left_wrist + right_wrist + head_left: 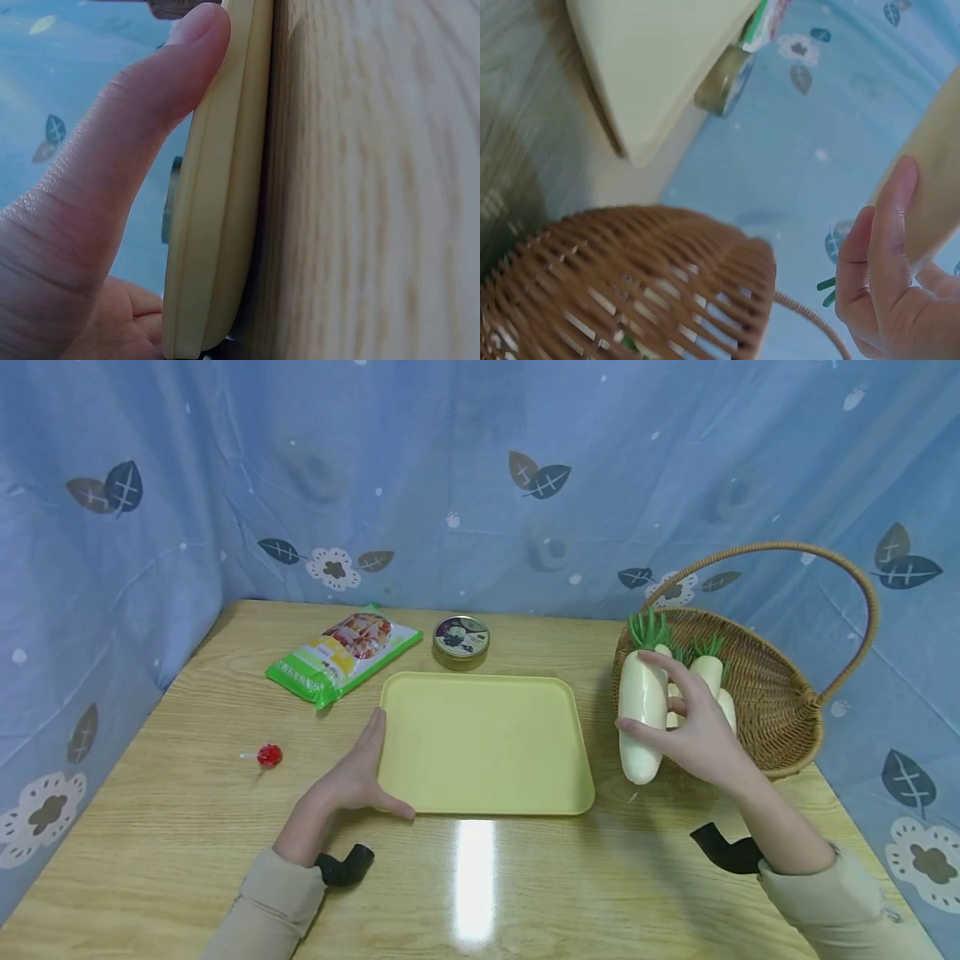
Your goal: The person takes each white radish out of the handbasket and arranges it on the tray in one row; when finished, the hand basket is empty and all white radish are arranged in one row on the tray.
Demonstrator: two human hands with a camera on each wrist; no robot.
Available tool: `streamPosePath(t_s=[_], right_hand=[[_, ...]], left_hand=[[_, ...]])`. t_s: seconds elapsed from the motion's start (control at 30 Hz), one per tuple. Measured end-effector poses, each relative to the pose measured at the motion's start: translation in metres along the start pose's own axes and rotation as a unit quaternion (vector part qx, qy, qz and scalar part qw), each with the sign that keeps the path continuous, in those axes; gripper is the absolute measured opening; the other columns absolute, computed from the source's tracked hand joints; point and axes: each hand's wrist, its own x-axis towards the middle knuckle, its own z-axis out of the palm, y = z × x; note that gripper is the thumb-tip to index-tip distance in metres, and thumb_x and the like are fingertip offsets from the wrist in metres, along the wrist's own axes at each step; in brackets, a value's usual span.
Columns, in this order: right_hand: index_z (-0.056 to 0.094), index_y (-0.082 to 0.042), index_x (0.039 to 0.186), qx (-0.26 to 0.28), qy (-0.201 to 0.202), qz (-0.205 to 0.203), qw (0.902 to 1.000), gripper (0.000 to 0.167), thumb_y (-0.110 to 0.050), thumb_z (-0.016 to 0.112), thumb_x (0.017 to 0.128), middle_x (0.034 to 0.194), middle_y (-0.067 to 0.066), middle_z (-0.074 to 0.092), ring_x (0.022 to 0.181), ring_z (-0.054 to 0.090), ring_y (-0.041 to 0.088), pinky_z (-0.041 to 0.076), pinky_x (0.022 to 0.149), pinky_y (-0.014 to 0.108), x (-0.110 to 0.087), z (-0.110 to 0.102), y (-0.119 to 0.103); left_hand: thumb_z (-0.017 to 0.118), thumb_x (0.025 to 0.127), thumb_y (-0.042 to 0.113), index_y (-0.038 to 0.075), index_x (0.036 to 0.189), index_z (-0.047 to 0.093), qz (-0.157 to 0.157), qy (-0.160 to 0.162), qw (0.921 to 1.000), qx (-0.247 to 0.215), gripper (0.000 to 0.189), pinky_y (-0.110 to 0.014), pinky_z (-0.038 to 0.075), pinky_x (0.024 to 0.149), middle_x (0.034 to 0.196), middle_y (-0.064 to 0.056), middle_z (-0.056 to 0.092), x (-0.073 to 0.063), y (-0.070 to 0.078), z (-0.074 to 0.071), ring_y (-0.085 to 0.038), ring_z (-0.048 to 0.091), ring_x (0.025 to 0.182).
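My right hand (697, 727) grips a white radish (642, 714) with green leaf stubs, thumb on one side and fingers on the other. It hangs upright over the left rim of a wicker basket (780, 693), where more white radishes (707, 670) lie. The right wrist view has the held radish (937, 165) above the basket's woven side (630, 277). At the near left corner of a yellow tray (483, 743), my left hand (352, 777) spreads thumb and fingers along two edges. In the left wrist view its thumb rests on the tray's rim (217, 187).
Behind the tray stand a round tin (461, 639) and a green-and-white food packet (345, 653). A red lollipop (269, 756) lies at the left of the wooden table (187, 843). A blue patterned curtain (450, 485) hangs behind; the basket's tall handle (862, 585) arches at the right.
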Motion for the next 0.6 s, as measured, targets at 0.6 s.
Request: streamPosePath(t_s=[0.6], right_hand=[[0.033, -0.027, 0.14, 0.019, -0.044, -0.026, 0.9985, 0.078, -0.023, 0.076, 0.075, 0.139, 0.011, 0.03, 0.082, 0.058, 0.029, 0.05, 0.06, 0.036, 0.007, 0.04, -0.001]], left_hand=[[0.089, 0.044, 0.046, -0.004, 0.141, -0.015, -0.005, -0.002, 1.0, 0.002, 0.15, -0.05, 0.011, 0.108, 0.148, -0.022, -0.017, -0.003, 0.001, 0.0, -0.037, -0.006, 0.136]])
